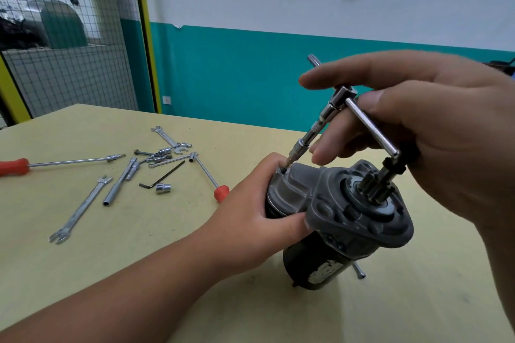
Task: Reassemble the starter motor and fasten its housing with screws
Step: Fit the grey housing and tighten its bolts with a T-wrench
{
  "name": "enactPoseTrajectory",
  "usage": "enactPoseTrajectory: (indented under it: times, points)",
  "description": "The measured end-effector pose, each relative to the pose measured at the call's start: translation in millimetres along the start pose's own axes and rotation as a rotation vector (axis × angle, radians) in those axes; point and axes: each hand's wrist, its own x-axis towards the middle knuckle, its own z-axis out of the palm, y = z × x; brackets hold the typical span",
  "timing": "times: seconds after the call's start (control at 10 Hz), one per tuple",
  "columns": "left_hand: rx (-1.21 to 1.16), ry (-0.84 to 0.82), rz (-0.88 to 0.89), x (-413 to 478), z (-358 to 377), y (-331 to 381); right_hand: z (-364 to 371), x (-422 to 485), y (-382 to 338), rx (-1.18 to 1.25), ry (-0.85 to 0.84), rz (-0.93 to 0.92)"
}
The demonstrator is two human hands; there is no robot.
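Note:
The starter motor (342,220) stands upright on the yellow table (139,231), grey housing and pinion gear (373,186) on top, black body below. My left hand (259,211) grips the housing's left side, thumb across the front. My right hand (412,131) holds a chrome T-handle driver (328,114) by its cross bar, fingers curled around it. The driver slants down to the left, and its tip sits in a screw (284,171) at the housing's upper left corner.
Loose tools lie at the left of the table: a red-handled screwdriver (16,166), open-end wrenches (80,209), sockets (163,188), a hex key (161,175) and a red-tipped T-driver (211,178). A metal pin (359,270) lies behind the motor. A wire-mesh fence stands at far left.

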Motion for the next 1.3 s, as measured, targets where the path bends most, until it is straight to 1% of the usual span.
enactPoseTrajectory:
  times: [0.1,0.2,0.3,0.4,0.5,0.8,0.9,1.0,1.1,1.3]
  points:
    - [-0.005,-0.001,0.006,0,0,0,-7,6,-1,0.049,-0.058,0.033]
    - [-0.003,0.003,0.007,1,1,1,-5,-6,0,0.098,-0.066,0.008]
    - [-0.006,0.005,0.004,1,1,0,0,-10,-1,0.097,-0.064,-0.048]
    - [-0.032,-0.001,-0.002,0,1,0,2,-11,0,0.065,-0.022,-0.09]
    - [-0.034,-0.003,-0.007,0,1,2,6,-11,-3,-0.008,0.07,-0.13]
    - [-0.029,-0.004,-0.014,1,1,3,14,-12,-7,-0.096,0.111,-0.123]
    - [-0.047,-0.005,-0.017,1,1,3,15,-14,-7,-0.336,0.217,-0.176]
    - [-0.053,-0.007,-0.018,0,1,4,14,-15,-11,-0.623,0.307,-0.178]
    - [-0.047,-0.004,-0.017,0,1,4,15,-15,-17,-0.744,0.321,-0.157]
    - [-0.032,-0.002,-0.008,0,1,5,23,-17,-17,-0.689,0.353,-0.191]
